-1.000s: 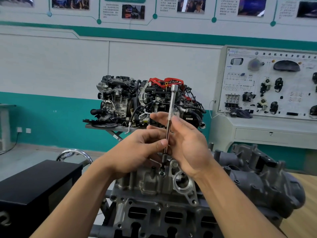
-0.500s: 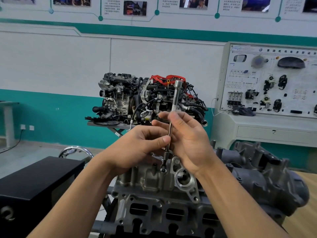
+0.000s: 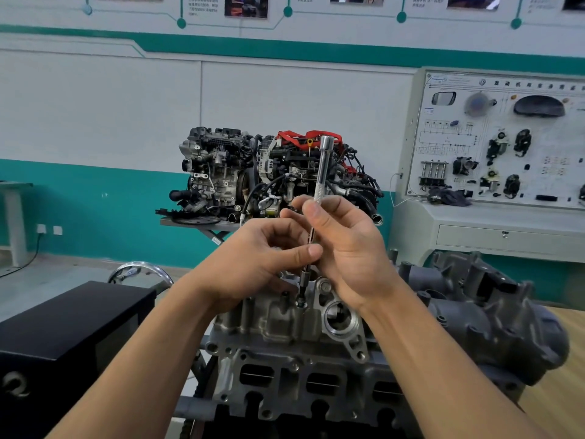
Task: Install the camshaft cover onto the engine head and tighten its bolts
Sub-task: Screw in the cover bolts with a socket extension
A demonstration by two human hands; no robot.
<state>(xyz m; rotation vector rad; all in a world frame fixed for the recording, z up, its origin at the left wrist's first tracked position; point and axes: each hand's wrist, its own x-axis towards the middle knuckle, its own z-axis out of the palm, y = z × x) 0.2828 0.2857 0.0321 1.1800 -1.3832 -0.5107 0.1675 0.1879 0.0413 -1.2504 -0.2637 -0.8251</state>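
A silver camshaft cover (image 3: 281, 321) sits on the grey engine head (image 3: 294, 384) in the lower middle. A long chrome socket extension (image 3: 323, 166) stands nearly upright, its lower tip on a bolt (image 3: 300, 303) at the cover's top edge. My left hand (image 3: 259, 267) pinches the thin lower shaft between thumb and fingers. My right hand (image 3: 345, 248) holds the shaft just above, fingers curled round it below the knurled grip. The hands hide the middle of the tool.
A black box (image 3: 63, 331) stands at the left. A dark engine casting (image 3: 493, 315) lies at the right on a wooden bench (image 3: 566, 375). Behind are a display engine on a stand (image 3: 272, 179) and a training panel (image 3: 506, 144).
Both hands stay on the extension over the same bolt; the fingers have shifted a little on the shaft. The view has tilted slightly.
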